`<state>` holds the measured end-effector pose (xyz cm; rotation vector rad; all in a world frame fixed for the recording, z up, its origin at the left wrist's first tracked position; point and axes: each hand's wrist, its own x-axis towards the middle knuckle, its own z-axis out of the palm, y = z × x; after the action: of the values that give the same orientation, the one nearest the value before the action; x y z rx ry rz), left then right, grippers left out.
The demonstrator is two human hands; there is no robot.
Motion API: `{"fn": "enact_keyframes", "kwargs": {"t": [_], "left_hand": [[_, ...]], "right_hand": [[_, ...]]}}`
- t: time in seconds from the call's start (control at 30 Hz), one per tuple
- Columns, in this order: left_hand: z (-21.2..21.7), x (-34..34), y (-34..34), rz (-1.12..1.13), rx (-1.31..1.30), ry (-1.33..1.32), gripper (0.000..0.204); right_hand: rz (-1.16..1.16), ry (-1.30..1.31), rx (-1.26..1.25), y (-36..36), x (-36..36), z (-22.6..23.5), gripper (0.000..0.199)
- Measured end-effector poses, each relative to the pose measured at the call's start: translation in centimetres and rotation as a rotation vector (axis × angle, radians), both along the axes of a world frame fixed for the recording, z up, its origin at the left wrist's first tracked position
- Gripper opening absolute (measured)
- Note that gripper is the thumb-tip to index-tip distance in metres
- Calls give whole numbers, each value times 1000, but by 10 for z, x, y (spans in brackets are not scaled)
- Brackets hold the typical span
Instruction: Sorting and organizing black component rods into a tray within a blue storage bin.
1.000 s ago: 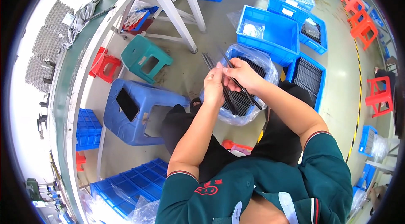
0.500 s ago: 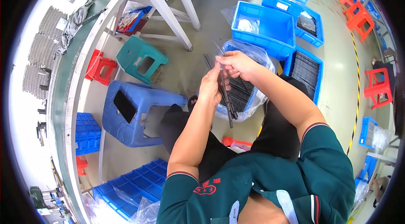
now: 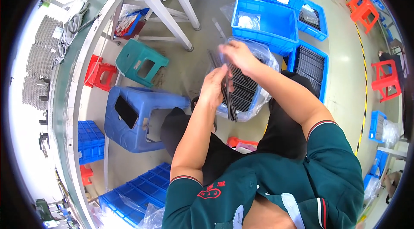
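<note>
We see the left hand (image 3: 214,87) closed around a bundle of thin black strips (image 3: 230,99), gripping them near their upper half so the lower ends hang past the palm. The right hand (image 3: 236,54) sits just above and to the right, its fingers pinched on the top ends of the same strips; it looks a little blurred. So the bundle runs upright between both hands, held over a clear plastic bag (image 3: 254,86) that lines a bin and holds more of the black strips. A blue stool (image 3: 133,116) stands to the left, a green stool (image 3: 140,60) beyond it, and a blue crate (image 3: 265,24) lies behind the bag.
</note>
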<state>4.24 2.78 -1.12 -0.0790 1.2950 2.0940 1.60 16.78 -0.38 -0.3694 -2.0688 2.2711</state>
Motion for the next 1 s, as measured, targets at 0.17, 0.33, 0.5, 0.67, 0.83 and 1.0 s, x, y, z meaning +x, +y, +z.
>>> {"fn": "enact_keyframes", "kwargs": {"t": [0.17, 0.33, 0.5, 0.67, 0.83, 1.0], "left_hand": [[4, 17, -6, -236, 200, -136, 28], [3, 7, -18, -169, 279, -96, 33], [-1, -1, -15, -66, 235, -83, 39], [1, 1, -14, -127, 288, -77, 36], [-5, -3, -14, -9, 431, -168, 33], [-8, -19, -25, 266, 310, -78, 35]], "right_hand": [[-327, 1, -158, 82, -47, -2, 26], [-311, 26, -302, 103, -37, 12, 24], [135, -108, -147, 27, -8, 8, 26], [269, 0, 470, 6, -3, 5, 39], [293, -9, 392, -2, -2, 4, 36], [435, -70, -89, 8, 15, 5, 24]]}}
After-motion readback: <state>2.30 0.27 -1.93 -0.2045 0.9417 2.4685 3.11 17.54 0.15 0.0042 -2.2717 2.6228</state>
